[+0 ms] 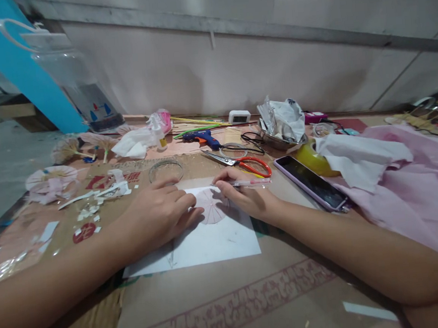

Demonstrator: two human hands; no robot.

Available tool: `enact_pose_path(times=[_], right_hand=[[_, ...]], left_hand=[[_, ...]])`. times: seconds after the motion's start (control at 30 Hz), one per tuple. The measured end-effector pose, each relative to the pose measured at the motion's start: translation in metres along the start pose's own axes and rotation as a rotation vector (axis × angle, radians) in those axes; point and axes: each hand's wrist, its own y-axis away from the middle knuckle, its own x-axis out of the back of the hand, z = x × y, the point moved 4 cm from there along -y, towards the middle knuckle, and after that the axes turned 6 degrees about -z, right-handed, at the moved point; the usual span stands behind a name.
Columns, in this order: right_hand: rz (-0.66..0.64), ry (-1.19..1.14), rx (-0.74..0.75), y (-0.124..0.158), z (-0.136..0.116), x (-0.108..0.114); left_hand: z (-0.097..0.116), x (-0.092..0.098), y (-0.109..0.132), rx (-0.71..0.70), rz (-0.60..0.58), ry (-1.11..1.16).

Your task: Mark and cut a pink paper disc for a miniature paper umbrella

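Observation:
A clear-barrelled pen (258, 182) is pinched in my right hand (242, 190), its barrel pointing off to the right. Under both hands lies a sheet of white paper (225, 244). On the sheet, between the hands, is a round pale pink piece (212, 210) with lines running out from its centre. My left hand (165, 208) rests palm down on the sheet's left part, fingers loosely bent and apart, the fingertips beside the round piece. It holds nothing that I can see. The pen's tip is too small to make out.
Beyond the hands lie orange-handled scissors (247, 162), a metal ring (165, 170) and a blue glue gun (204, 139). A phone (311, 183), yellow tape (313, 160) and pink cloth (387, 186) are at right. Paper scraps (90, 212) and a plastic jug (78, 84) are at left.

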Motion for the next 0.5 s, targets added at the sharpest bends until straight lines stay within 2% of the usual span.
enact_pose_path(times=[0.1,0.27,0.5], right_hand=[[0.004,-0.037,-0.024,0.001,-0.003,0.001],[0.037,0.04,-0.02,-0.001,-0.007,0.004],[0.019,0.169,0.017,0.0,-0.009,0.005]], left_hand=[[-0.004,-0.005,-0.001,0.038,-0.051,0.046],[-0.006,-0.018,0.0,0.153,-0.187,0.212],[-0.003,-0.024,0.001,0.227,-0.166,0.377]])
